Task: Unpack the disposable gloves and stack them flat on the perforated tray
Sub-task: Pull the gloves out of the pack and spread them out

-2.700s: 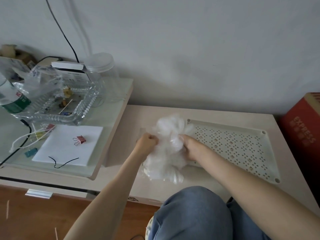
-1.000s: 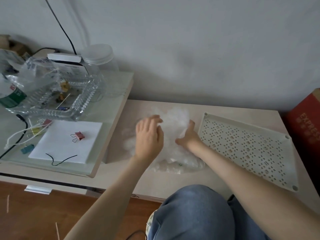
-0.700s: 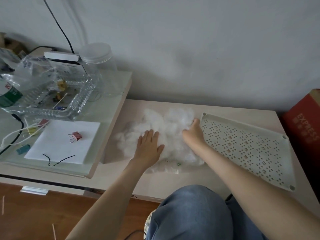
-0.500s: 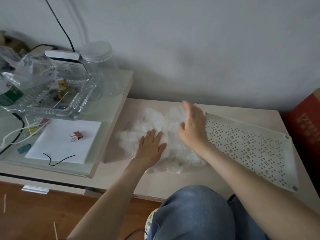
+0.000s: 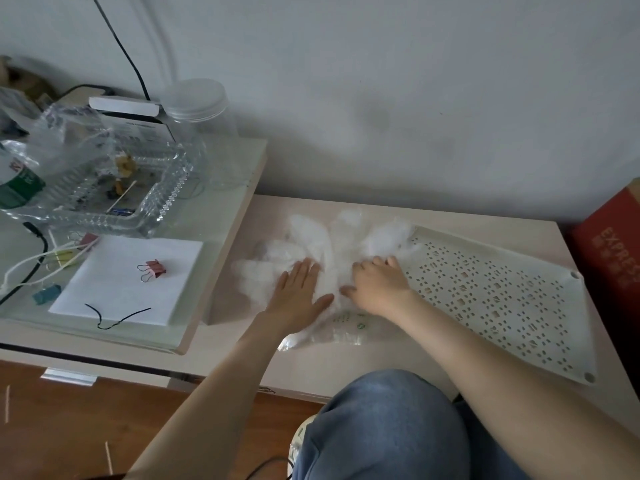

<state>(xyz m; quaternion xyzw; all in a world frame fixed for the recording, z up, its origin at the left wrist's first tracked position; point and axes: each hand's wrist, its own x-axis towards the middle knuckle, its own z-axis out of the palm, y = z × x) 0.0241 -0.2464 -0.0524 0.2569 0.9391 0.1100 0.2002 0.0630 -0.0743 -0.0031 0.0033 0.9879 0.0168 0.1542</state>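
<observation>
Head view: a loose pile of translucent white disposable gloves (image 5: 332, 244) lies on the pale bench (image 5: 381, 358), touching the left end of the perforated tray (image 5: 502, 249); its right edge just laps onto the tray's corner. The rest of the tray lies bare.

The left hand (image 5: 299, 292) lies flat, palm down, fingers straight and together, pressing on the pile. The right hand (image 5: 377, 285) rests on the pile beside the tray with fingers bent and their tips sunk in the plastic. Whether it pinches a glove cannot be told.

Under the near edge of the pile lies the clear wrapper (image 5: 349, 323), with small green print too fine to read.

At the far right stands a red carton (image 5: 613, 251) lettered "EXPRES", cut off by the frame edge. On the higher glass-topped bench (image 5: 225, 188) at left, a bottle (image 5: 17, 181) bears a green label whose writing is illegible. A pink binder clip (image 5: 152, 268) sits on white paper (image 5: 114, 289).
</observation>
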